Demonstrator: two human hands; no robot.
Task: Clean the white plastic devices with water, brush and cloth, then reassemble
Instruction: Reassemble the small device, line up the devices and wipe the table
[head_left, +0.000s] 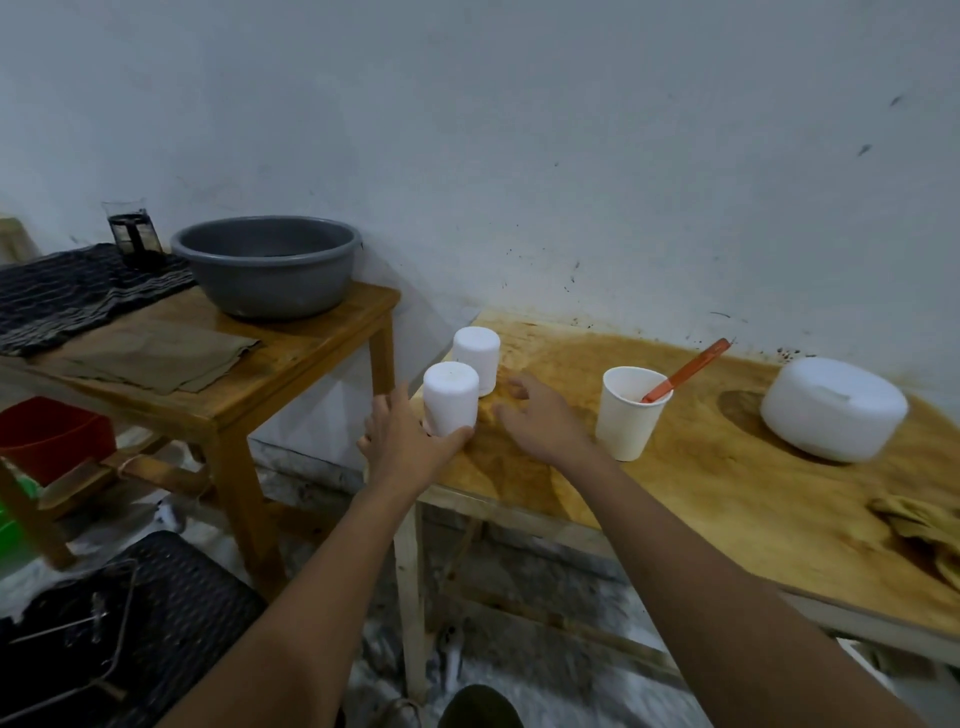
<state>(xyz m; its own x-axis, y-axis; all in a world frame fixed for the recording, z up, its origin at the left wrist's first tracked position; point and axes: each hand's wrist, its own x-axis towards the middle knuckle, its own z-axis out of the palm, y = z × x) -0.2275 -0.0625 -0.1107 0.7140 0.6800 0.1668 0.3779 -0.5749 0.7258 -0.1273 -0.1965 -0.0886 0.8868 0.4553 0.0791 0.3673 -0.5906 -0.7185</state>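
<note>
Two white plastic cylinders stand at the left corner of the wet wooden table (727, 499). My left hand (402, 441) is wrapped around the base of the nearer cylinder (450, 397). The farther cylinder (476, 359) stands just behind it. My right hand (540, 418) hovers with fingers spread just right of both cylinders, holding nothing. A white paper cup (631, 413) with an orange-handled brush (685, 370) in it stands to the right. A large white dome-shaped device (834, 409) sits further right. A brownish cloth (919, 525) lies at the table's right edge.
A second wooden table (291, 364) at the left carries a grey basin (267, 265), a dark striped cloth (72, 296), an olive cloth (156, 358) and a glass jar (132, 236). A red tub (52, 436) sits under it. A black mesh seat (130, 623) is at lower left.
</note>
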